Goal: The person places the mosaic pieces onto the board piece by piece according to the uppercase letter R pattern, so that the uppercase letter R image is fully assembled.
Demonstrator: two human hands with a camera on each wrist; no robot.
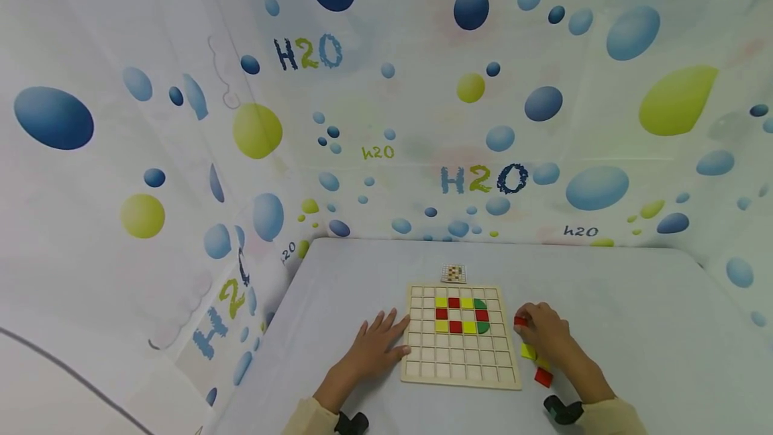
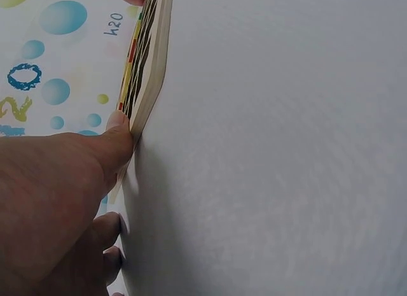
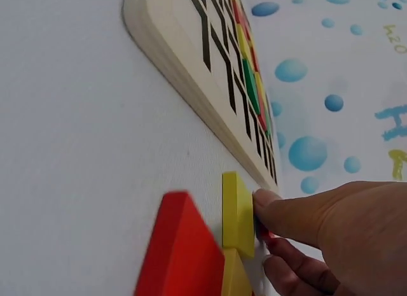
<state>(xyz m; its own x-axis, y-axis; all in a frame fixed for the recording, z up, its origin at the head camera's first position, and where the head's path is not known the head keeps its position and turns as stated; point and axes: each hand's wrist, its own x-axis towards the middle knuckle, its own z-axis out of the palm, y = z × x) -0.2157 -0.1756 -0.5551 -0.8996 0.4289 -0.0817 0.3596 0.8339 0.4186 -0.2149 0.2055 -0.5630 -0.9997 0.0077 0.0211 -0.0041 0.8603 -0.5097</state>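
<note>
A wooden grid board (image 1: 451, 356) lies on the table with a ring of red, yellow and green tiles set in its upper squares. My left hand (image 1: 377, 343) has its fingers spread at the board's left edge; in the left wrist view its thumb (image 2: 117, 133) touches the rim. Off the board's right side, my right hand (image 1: 546, 333) pinches a small red tile (image 1: 520, 321) between thumb and fingertips. Close by it lie yellow tiles (image 1: 528, 352), one partly hidden under the hand, and another red tile (image 1: 543, 377).
A small card (image 1: 453, 273) with a printed grid pattern sits just beyond the board's far edge. Curtains (image 1: 417, 113) with blue and green drops surround the white table (image 1: 634, 327) at the back and sides. Each wrist wears a black device (image 1: 563, 411).
</note>
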